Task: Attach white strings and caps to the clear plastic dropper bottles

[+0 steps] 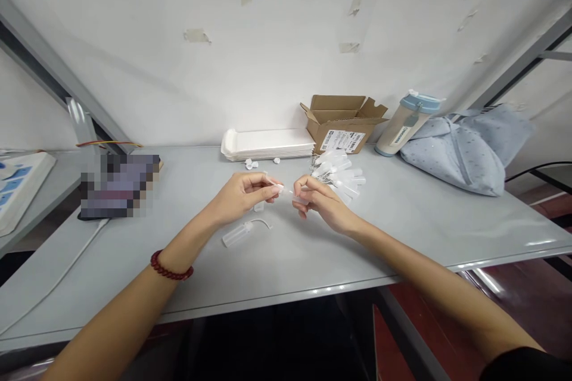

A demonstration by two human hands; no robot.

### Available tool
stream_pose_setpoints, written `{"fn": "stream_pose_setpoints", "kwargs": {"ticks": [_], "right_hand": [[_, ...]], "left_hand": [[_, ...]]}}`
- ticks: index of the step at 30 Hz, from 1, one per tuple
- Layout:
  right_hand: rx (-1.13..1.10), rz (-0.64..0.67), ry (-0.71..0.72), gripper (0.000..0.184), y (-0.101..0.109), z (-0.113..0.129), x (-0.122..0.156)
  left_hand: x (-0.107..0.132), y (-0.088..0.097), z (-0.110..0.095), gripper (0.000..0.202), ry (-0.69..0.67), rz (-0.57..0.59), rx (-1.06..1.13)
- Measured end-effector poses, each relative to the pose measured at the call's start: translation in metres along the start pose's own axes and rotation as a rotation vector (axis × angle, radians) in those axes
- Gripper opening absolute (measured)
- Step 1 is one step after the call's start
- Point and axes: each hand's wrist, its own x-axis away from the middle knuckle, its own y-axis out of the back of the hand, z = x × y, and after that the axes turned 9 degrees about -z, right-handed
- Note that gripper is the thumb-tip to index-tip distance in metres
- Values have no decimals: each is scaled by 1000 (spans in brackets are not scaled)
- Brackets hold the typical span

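Note:
My left hand (248, 195) is closed, thumb and forefinger pinching a small white cap (279, 189). Facing it, my right hand (318, 199) has its fingers curled around a small translucent bottle (298, 198), mostly covered by the fingers. A thin tip shows in the gap between the two hands. On the table in front of the left hand lies a clear squeeze bottle (238, 235) with a thin bent tube. Another small translucent piece (259, 206) sits partly behind the left hand. Beyond the right hand is a heap of translucent bottles (339, 169) with thin metal-looking tips.
Loose white caps (251, 164) lie near a stack of white trays (268, 144). Along the wall stand an open cardboard box (342, 125), a tumbler (406, 125) and a light blue cloth bag (456, 155). At left is a blurred-out phone-like object (120, 187) with a white cable (67, 274).

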Motion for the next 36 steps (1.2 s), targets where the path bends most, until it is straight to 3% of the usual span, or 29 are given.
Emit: {"fn": "stream_pose_setpoints", "kwargs": {"ticks": [5, 12, 20, 28, 36], "right_hand": [[-104, -46, -101, 9, 3, 0, -2], [-198, -57, -206, 14, 6, 1, -6], [-149, -26, -236, 21, 0, -1, -3], [-158, -61, -201, 21, 1, 1, -2], [-73, -48, -178, 24, 2, -2, -2]], "left_hand": [[3, -13, 1, 20, -80, -83, -16], [4, -19, 13, 14, -404, -218, -130], [6, -20, 4, 29, -125, -131, -150], [6, -18, 3, 38, 54, -43, -76], [8, -21, 6, 35, 68, -24, -91]]}}
